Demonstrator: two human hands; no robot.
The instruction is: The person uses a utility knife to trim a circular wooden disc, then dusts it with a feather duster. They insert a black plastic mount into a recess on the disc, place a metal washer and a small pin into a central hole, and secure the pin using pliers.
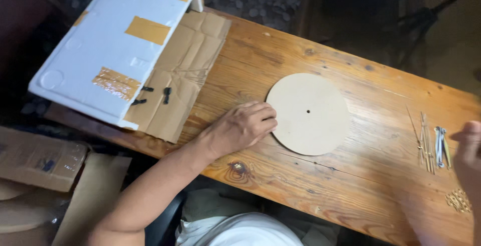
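Fingers (265,118) of the left hand (240,128), curled and gripping nothing, touch the round board disc's (308,114) left edge; the right hand (470,150) hangs at frame right, grip unclear.

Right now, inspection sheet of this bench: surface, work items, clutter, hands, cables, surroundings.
Surface: wooden bench, knots and grain showing.
Work items: round board disc with a small centre hole, lying flat.
Clutter: thin sticks and metal pieces near the right edge; small gold bits; flattened cardboard; white foam lid with tape patches; small black parts.
Hands: left hand rests at the disc's edge, fingers curled; right hand partly out of frame beside the sticks, grip unclear.
Cables: nothing seen.
Surroundings: dark floor; cardboard box lower left.
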